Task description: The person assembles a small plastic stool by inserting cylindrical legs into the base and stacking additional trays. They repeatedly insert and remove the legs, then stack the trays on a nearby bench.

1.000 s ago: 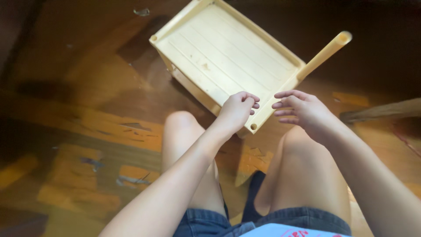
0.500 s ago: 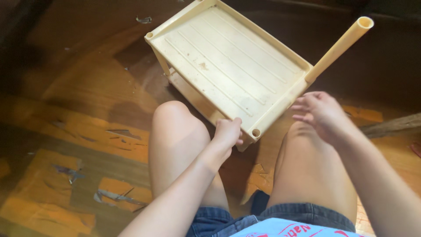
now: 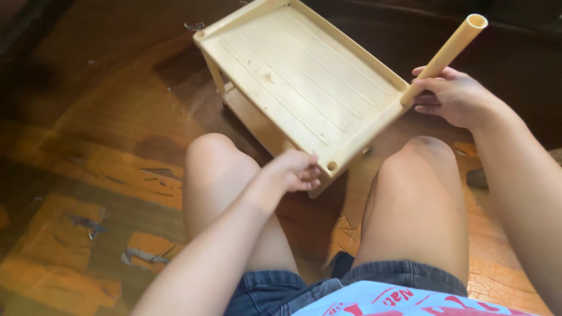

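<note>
Gripping w/ curled fingers, left hand (image 3: 291,172) holds near corner of cream plastic shelf tray (image 3: 304,76), ribbed, rectangular, tilted over worn wood floor (image 3: 88,175) btwn knees. Right hand (image 3: 453,96) wraps cream hollow tube (image 3: 448,52) at tray's right corner.

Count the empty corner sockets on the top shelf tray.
2 visible: one at the far left corner socket, one at the near corner socket beside the left hand. The far corner is out of view.
</note>
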